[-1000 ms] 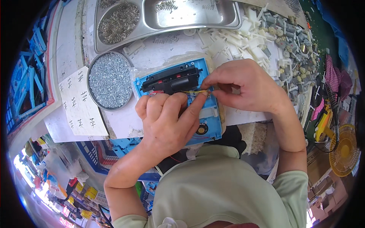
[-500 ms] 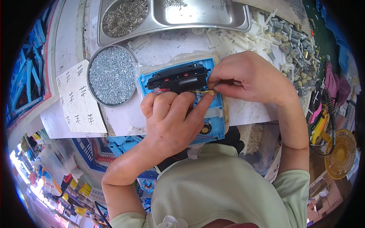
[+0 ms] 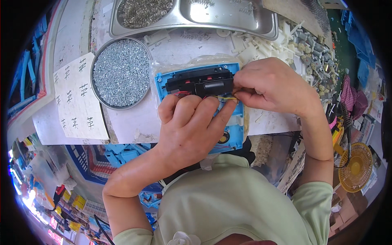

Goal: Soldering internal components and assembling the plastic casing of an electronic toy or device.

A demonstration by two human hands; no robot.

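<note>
Since the earlier frames the whole view has shifted, so that the bench things sit farther right and farther off, while both hands have stayed at the same part of the blue housing (image 3: 236, 141). That housing lies open at the near edge of the bench (image 3: 130, 127), in front of the person's chest, with clear plastic film (image 3: 200, 61) showing along its far side. Across its far half sits a black mechanism (image 3: 200, 84); red wires (image 3: 179, 93) show at its near left, and a yellow wire (image 3: 228, 98) runs toward the right wall. A round dark part (image 3: 223, 137) is set in the near right corner.

The left hand (image 3: 188, 126) is curled over the housing, forefinger stretched to the yellow wire; whether it grips anything cannot be told. The right hand (image 3: 273, 85) has thumb and forefinger drawn together at that wire's right end, but the tips hide whether they pinch it.

To the left is a round dish (image 3: 93, 79) of small screws (image 3: 121, 73), then a handwritten sheet (image 3: 77, 100). On the far side stands a metal tray (image 3: 241, 19) with springs (image 3: 145, 11); far right are white plastic parts (image 3: 261, 47) and grey motor-like parts (image 3: 314, 57).
</note>
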